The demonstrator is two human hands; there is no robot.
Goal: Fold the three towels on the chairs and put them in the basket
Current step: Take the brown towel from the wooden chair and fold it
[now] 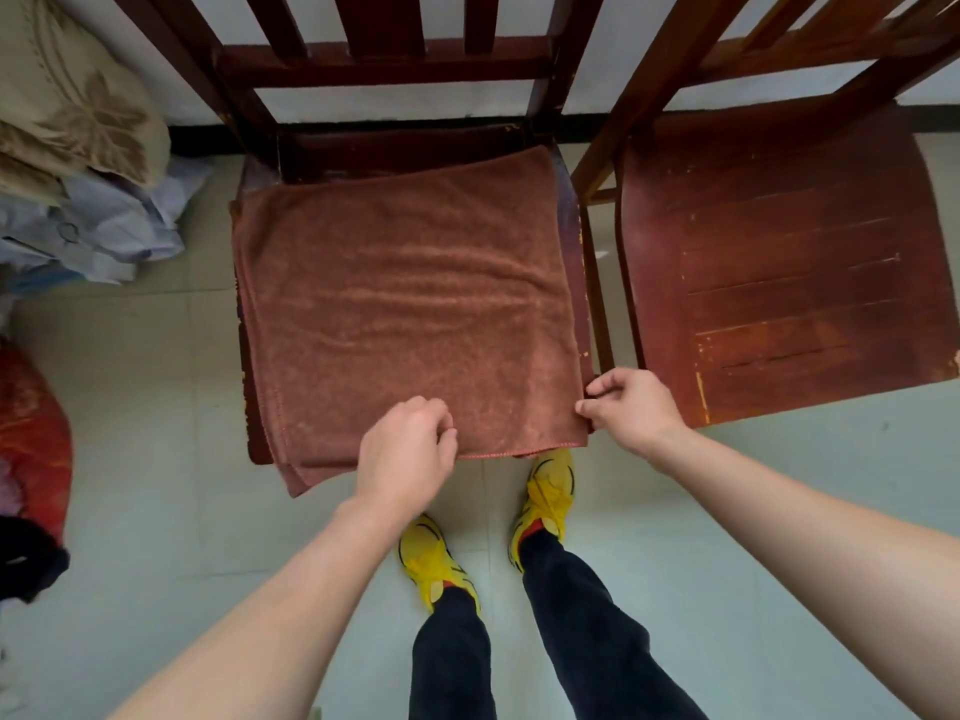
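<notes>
While left grip (405,452) and right grip (631,407) pinch the towel (405,293), clothes (98,226) lie left, another chair (779,252) right.

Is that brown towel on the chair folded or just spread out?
Folded: the towel lies flat on the seat, a second layer showing at its near-left corner.

Bare forearms (291,605), dark trousers (571,615), yellow black-lined trainers (550,485), red socks (527,533).
</notes>
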